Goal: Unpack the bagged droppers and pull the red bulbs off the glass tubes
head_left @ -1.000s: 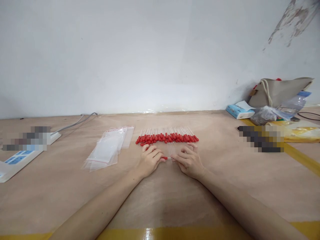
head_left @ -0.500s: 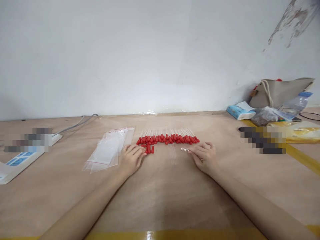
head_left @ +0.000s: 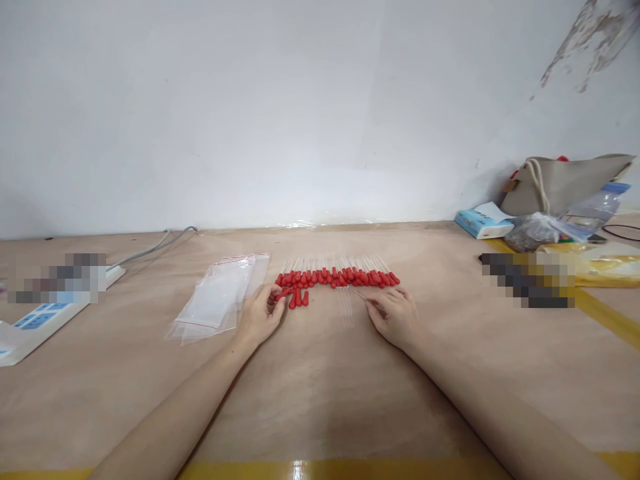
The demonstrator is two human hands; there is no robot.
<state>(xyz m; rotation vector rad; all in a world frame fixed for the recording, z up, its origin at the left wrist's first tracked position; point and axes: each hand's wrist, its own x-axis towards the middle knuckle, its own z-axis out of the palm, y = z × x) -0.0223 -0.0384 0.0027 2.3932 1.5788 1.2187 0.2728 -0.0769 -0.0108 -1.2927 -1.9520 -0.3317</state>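
Note:
My left hand is closed, its thumb and fingers pinching a red rubber bulb left of centre. Just right of those fingertips, several loose red bulbs lie on the table. My right hand is closed on a thin clear glass tube that points left. Between the hands lie several bare glass tubes, side by side. Behind them runs a row of droppers, their red bulbs toward me and their clear tubes toward the wall.
Clear zip bags lie beside my left hand. A white power strip is at the far left. On the right are a blue tissue pack, a grey bag, a plastic bottle and a yellow packet.
My left fingers have drawn back slightly and now show a red bulb between them. My right hand has moved left with the glass tube, toward the bare tubes.

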